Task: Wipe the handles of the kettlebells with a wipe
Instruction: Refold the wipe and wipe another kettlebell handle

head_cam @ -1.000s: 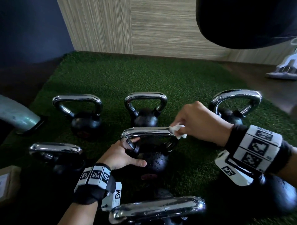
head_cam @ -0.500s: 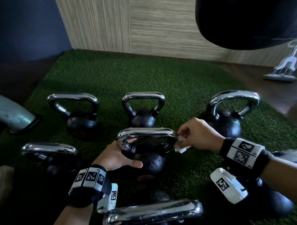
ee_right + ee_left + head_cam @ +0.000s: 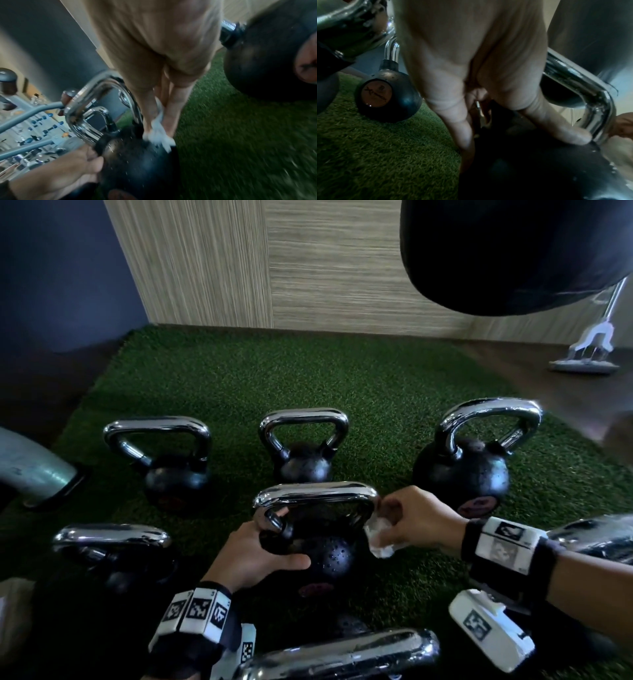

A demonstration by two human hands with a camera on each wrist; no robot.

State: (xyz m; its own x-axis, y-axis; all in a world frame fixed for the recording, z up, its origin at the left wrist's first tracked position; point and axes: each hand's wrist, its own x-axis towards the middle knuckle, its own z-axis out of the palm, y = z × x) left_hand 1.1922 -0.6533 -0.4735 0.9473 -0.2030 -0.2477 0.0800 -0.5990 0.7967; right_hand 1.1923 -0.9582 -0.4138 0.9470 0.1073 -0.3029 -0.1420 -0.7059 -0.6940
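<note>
Green turf mat (image 3: 308, 378) across the floor, backed by a striped wood-look wall (image 3: 325, 268); dark punching bag (image 3: 507, 248) hanging at upper right. Several black kettlebells with chrome handles standing upright on the turf: back row of three, largest at right (image 3: 462, 470), others at left (image 3: 176, 477) and centre (image 3: 305, 463). Centre kettlebell of the near row (image 3: 325, 553) directly ahead, between both hands, handle (image 3: 315, 493) with its long axis running left to right. Left hand (image 3: 253, 556) gripping that bell at the left leg of the handle, fingers curled round the chrome, thumb laid across the black body, steadying it. Right hand (image 3: 418, 522) just beside the handle's right corner, fingertips pinching a crumpled white wipe (image 3: 378, 537) against the right leg where chrome meets body. Likely next stroke: down or back along that right leg, right hand nearest, left hand bracing the opposite side.
</note>
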